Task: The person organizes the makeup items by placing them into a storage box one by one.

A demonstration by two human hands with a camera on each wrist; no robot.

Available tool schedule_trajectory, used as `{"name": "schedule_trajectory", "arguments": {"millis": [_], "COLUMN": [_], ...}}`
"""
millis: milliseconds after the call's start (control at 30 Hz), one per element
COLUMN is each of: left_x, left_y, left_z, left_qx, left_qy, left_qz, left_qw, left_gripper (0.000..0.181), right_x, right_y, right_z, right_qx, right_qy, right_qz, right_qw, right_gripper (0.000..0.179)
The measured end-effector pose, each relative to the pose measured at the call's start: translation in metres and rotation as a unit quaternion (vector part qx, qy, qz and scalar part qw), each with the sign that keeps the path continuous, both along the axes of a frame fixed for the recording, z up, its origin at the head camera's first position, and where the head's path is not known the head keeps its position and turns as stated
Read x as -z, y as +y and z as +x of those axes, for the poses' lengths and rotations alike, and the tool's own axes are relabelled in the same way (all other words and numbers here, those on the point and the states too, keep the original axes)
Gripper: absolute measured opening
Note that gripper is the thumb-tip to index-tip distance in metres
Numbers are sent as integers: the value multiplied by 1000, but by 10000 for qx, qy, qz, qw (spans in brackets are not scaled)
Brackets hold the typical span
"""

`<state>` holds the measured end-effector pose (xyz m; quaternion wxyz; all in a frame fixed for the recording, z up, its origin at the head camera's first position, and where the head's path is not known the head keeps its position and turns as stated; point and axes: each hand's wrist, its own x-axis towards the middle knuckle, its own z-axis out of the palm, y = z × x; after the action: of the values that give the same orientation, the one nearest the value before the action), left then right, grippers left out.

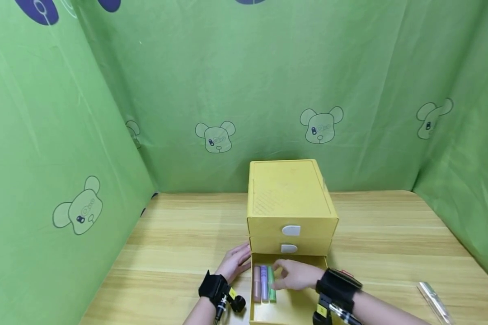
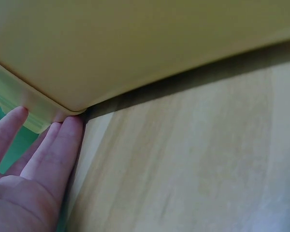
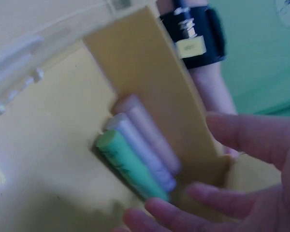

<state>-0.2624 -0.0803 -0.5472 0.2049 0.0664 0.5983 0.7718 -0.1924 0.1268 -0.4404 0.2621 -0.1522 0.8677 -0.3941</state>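
Observation:
A yellow drawer cabinet [image 1: 293,189] stands on the table with its bottom drawer [image 1: 284,312] pulled out. Side by side along the drawer's left wall lie a pink stick [image 1: 257,284], a purple stick [image 1: 264,284] and a green stick [image 1: 272,284], shaped like thick markers. My right hand [image 1: 296,274] is over the drawer beside the green stick; its fingers [image 3: 174,212] are spread apart and hold nothing. With extended fingers, my left hand [image 2: 34,179] touches the cabinet's lower left edge.
Two upper drawers with white handles [image 1: 291,230] are closed. A clear, shiny long object [image 1: 434,302] lies at the table's right. Green cloth [image 1: 268,81] with bear heads hangs behind and along both sides. Each wrist wears a black strap [image 1: 339,289] with a camera.

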Motion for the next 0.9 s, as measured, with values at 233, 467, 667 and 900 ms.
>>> {"name": "schedule_trajectory", "arguments": {"millis": [233,467,667,900], "left_x": [0,1,2,2], "left_y": [1,1,1,2], "left_z": [0,0,1,0], "left_qx": [-22,-74,-100,-172], "left_qy": [-14,-41,-47,-100], "left_qz": [0,5,-16,6], "left_qw": [10000,10000,9999,9998], "left_gripper": [57,56,60,60], "right_x": [-23,-31,-29,-21], "right_y": [28,55,88,151], "right_z": [28,47,50,41], "right_qx": [-1005,-1145,-487,732], "right_qy": [2020,4419,5148,4998], "right_qz": [277,998,1223,1659], "right_qw": [9738,8841,8471,8469], "right_gripper": [46,42,43,50]}}
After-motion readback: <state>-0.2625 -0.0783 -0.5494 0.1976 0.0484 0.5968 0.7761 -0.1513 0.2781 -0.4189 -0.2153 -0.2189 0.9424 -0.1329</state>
